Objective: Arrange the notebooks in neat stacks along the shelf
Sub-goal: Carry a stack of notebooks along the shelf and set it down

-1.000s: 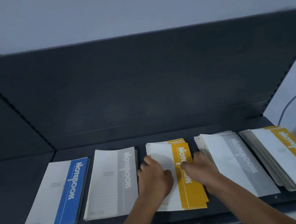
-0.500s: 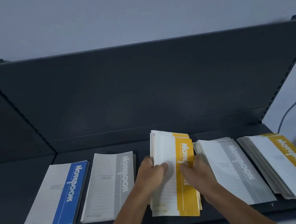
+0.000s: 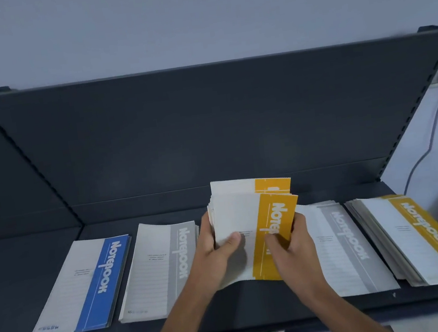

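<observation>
Left hand (image 3: 212, 254) and right hand (image 3: 294, 252) grip yellow-striped paper notebook stack (image 3: 237, 219) by its long sides; stack tilts above dark metal shelf (image 3: 245, 311), long axis toward shelf back.

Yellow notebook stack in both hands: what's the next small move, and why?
Probably tap the yellow stack on the shelf to square it: the left hand and right hand hold it raised off the shelf, and its notebooks sit uneven, one sticking up above the rest.
</observation>
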`<state>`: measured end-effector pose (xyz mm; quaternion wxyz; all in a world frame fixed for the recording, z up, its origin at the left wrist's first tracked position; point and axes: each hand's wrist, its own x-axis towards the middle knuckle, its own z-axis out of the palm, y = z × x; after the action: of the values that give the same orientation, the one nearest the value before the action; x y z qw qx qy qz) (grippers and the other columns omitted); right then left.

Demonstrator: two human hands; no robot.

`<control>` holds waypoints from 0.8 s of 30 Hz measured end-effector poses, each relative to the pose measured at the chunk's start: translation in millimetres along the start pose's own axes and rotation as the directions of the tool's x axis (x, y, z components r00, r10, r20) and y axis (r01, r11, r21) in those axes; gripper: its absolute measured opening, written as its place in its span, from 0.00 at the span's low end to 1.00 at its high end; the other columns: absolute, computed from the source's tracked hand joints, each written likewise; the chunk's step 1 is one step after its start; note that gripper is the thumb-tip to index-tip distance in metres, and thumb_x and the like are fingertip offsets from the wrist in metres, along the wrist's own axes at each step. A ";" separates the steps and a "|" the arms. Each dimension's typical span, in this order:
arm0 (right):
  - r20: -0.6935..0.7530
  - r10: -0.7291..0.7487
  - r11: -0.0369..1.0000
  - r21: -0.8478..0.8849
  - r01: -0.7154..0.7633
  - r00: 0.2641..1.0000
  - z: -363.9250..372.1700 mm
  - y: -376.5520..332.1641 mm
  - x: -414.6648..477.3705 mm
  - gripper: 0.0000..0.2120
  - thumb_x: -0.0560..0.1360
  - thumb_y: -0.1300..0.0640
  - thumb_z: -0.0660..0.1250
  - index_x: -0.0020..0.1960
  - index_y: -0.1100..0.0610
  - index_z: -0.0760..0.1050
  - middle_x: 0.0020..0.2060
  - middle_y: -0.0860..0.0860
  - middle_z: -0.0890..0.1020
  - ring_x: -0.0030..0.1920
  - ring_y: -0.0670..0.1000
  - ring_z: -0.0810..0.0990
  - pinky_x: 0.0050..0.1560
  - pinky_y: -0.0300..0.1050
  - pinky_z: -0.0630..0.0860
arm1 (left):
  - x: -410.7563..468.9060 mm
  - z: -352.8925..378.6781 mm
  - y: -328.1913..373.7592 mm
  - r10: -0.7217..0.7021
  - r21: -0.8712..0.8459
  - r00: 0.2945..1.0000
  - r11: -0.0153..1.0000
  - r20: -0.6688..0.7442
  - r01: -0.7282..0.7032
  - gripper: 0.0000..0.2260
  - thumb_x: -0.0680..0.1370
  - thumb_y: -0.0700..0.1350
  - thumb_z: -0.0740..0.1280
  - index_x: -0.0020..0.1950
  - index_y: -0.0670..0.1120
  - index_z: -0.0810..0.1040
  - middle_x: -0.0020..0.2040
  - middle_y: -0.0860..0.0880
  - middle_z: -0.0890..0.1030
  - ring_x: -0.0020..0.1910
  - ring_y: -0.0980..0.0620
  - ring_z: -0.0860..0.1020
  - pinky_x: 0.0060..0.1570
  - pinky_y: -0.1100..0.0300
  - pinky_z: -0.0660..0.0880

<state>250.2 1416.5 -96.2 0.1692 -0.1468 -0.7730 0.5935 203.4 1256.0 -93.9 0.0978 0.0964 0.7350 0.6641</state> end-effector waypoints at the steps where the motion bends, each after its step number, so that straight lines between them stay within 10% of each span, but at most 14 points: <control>1: 0.010 0.001 1.000 0.003 -0.001 1.000 0.1 1.8 -0.8 0.17 0.77 0.56 0.70 0.52 0.35 0.67 0.47 0.35 0.80 0.48 0.39 0.81 0.43 0.38 0.76 | -0.9 -0.9 -1.6 0.005 -0.007 1.000 1.000 0.002 -0.005 0.26 0.78 0.48 0.71 0.71 0.64 0.66 0.63 0.64 0.78 0.63 0.65 0.75 0.60 0.62 0.71; 11: 0.088 -0.046 0.999 0.031 0.043 0.995 -0.9 12.0 -6.9 0.24 0.75 0.59 0.71 0.57 0.33 0.66 0.49 0.37 0.81 0.50 0.40 0.82 0.44 0.33 0.79 | -12.3 7.5 -13.6 0.039 -0.047 0.999 0.998 -0.025 -0.040 0.29 0.71 0.53 0.71 0.72 0.60 0.67 0.64 0.57 0.80 0.65 0.54 0.77 0.65 0.51 0.75; 24: 0.105 -0.031 0.999 0.015 0.030 0.994 -7.1 27.1 -3.1 0.31 0.71 0.48 0.72 0.70 0.41 0.63 0.56 0.33 0.79 0.57 0.37 0.79 0.52 0.38 0.78 | -12.5 4.4 -12.2 0.061 0.025 0.998 0.998 -0.005 -0.061 0.27 0.75 0.52 0.68 0.73 0.61 0.65 0.64 0.64 0.77 0.65 0.63 0.74 0.62 0.65 0.75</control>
<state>256.8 1428.2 -121.0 0.1381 -0.1023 -0.7790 0.6030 216.6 1255.6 -106.3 0.0745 0.1181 0.7400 0.6580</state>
